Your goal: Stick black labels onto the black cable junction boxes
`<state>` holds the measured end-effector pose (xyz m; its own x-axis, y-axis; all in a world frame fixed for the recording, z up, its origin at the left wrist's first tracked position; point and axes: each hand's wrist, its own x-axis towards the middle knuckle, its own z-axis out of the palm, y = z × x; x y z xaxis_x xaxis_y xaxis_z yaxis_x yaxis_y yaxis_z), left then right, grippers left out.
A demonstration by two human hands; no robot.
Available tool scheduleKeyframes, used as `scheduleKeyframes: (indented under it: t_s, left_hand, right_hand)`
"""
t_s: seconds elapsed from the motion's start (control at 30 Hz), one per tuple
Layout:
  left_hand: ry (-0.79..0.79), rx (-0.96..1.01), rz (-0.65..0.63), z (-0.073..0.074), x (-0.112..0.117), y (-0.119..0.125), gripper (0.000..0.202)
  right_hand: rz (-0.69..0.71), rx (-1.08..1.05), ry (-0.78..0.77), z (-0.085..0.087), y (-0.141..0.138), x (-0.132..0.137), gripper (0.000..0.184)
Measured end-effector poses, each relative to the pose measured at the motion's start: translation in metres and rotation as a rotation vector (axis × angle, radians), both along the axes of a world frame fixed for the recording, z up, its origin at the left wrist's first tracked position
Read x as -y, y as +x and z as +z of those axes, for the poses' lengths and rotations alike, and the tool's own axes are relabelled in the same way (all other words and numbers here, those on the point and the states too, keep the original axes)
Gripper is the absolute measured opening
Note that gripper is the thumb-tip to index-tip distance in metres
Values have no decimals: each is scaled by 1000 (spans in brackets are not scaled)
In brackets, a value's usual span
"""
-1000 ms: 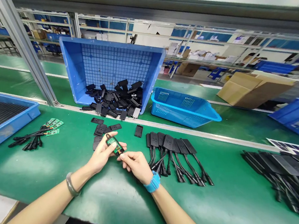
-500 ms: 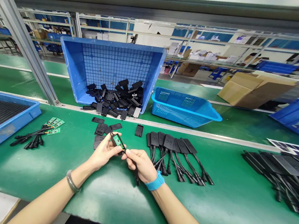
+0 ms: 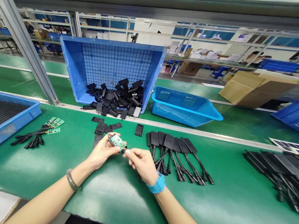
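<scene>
My left hand pinches a small green circuit board over the green bench, its face turned up. My right hand is closed on the black cable that runs from the board's near end and hangs under my palm. Several loose black plastic covers lie just beyond my left hand. A row of finished black units with cables rests to the right of my right hand.
A tilted blue crate spills black covers at the back. A blue basket, a cardboard box, more boards with cables, a blue tray at left and a heap of black parts surround the work spot.
My left hand has turned the board from edge-on to face up and raised it slightly. My right hand slid along the cable, still at the board's near end.
</scene>
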<state>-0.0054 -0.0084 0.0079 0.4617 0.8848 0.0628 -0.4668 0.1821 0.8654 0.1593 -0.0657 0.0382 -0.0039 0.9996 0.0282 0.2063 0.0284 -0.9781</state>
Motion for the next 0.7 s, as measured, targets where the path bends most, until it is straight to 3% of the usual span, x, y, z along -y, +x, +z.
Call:
scheduleKeyframes:
  t_s: [0.43,0.57,0.7]
  left_hand:
    - [6,24,-57,0,3,-3,59]
    - [-42,21,16,-3,6,2,43]
    - [-54,6,97,-5,9,6,44]
  right_hand:
    - [25,115,4,-5,0,-2,43]
    - [14,156,-7,-11,-4,-3,40]
    - [-29,151,-4,-19,-8,-2,35]
